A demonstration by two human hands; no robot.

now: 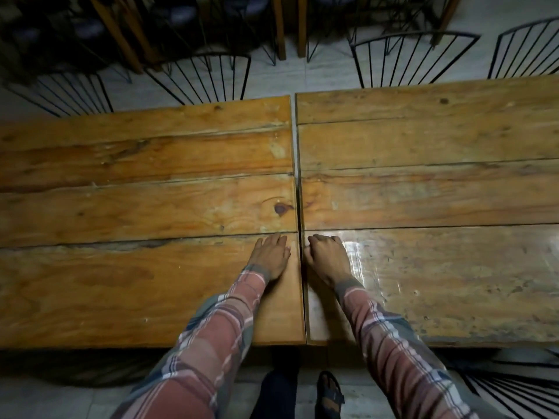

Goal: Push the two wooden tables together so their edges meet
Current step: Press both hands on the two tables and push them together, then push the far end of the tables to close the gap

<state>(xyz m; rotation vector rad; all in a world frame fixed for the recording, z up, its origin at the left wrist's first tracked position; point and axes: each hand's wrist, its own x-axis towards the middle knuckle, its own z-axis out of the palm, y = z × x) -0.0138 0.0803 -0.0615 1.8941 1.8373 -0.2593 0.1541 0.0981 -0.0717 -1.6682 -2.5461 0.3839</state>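
Two plank-topped wooden tables stand side by side. The left table (pixel 136 207) and the right table (pixel 438 192) nearly meet along a thin dark seam down the middle, slightly wider at the far end. The right table's far edge sits a little farther away than the left's. My left hand (pixel 270 255) lies flat on the left table just beside the seam. My right hand (pixel 325 257) rests on the right table next to the seam, fingers curled down at the edge. Neither hand holds anything.
Black wire-backed chairs (pixel 208 77) stand along the far side of both tables, with another (pixel 514 391) at the near right. More wooden table legs (pixel 279 25) rise farther back. My feet (pixel 329 391) stand on the pale tiled floor by the near edge.
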